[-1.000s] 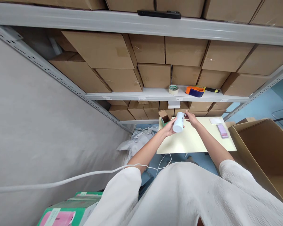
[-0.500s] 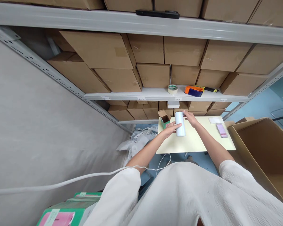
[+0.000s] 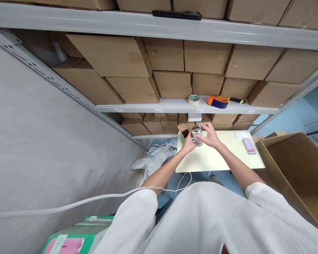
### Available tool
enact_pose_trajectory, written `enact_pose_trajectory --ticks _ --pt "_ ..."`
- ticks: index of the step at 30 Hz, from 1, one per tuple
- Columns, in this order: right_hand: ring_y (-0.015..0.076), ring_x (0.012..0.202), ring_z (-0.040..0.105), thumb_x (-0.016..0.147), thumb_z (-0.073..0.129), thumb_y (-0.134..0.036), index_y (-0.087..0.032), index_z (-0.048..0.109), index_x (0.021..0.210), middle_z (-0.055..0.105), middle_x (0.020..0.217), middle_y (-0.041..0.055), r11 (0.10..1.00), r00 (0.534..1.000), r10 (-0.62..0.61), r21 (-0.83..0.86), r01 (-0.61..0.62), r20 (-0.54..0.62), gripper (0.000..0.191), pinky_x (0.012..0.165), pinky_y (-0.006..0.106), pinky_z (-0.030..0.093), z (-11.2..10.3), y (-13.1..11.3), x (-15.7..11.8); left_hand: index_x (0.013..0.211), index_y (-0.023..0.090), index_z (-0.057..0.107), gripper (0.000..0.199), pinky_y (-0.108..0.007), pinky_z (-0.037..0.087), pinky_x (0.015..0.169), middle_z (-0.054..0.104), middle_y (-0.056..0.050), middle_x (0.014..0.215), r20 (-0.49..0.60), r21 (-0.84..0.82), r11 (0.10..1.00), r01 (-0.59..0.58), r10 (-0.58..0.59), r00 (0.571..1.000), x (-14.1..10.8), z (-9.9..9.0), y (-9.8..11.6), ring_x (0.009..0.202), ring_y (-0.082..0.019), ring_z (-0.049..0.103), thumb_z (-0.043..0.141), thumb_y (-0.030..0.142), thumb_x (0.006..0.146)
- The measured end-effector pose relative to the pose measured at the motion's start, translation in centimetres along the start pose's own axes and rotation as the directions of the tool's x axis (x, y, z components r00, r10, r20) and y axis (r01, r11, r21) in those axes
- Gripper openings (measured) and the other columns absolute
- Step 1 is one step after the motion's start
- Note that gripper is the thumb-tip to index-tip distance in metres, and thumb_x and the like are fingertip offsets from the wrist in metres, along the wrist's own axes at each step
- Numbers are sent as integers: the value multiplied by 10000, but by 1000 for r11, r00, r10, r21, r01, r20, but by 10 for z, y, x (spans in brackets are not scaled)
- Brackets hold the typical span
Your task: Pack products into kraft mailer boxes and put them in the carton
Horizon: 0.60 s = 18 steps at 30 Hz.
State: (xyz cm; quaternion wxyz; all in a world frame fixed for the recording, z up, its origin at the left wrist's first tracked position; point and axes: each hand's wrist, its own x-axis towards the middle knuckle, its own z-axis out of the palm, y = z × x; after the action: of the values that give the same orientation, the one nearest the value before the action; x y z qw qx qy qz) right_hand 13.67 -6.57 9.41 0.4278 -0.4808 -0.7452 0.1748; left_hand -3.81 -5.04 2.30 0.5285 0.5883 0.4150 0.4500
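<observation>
Both hands closed around the white cup: left hand (image 3: pixel 187 144) gripped its left side, right hand (image 3: pixel 210 137) its right, above the surface (image 3: pixel 222 158).

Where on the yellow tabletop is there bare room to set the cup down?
The widest bare patch of the tabletop runs along its near edge, between the hands and the purple item. The far left corner is crowded: small open box, left hand, right hand and cup.

A tape roll (image 3: pixel 194 100) and orange dispenser (image 3: pixel 217 102) sit on the shelf (image 3: pixel 148 106) among cardboard boxes (image 3: pixel 172 84).
</observation>
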Motion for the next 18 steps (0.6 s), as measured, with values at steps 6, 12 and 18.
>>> enact_pose_trajectory --ticks 6,12,18 --pt "374 1278 593 879 815 -677 -328 632 1507 606 1337 141 986 992 -126 -112 126 3 742 1123 584 520 0 -17 -3 1363 229 628 683 -443 569 1004 746 -101 1301 -90 183 977 -107 125 988 -4 -7 14 1165 -311 715 889 230 731" --pt "389 1268 599 895 785 -691 -293 631 1475 616 1334 166 974 984 -176 -143 176 11 720 1102 596 511 2 -20 -10 1390 254 614 608 -463 518 1122 698 -97 1432 -106 353 915 -196 247 963 -5 -17 18 1330 -314 647 820 205 820" --pt "383 1241 613 931 756 -652 -280 632 1462 635 1330 172 966 981 -191 -172 194 36 660 1079 588 513 4 -21 -13 1420 273 601 610 -475 480 1166 679 -93 1480 -105 417 892 -176 239 965 -5 -21 23 1376 -316 620 770 167 844"
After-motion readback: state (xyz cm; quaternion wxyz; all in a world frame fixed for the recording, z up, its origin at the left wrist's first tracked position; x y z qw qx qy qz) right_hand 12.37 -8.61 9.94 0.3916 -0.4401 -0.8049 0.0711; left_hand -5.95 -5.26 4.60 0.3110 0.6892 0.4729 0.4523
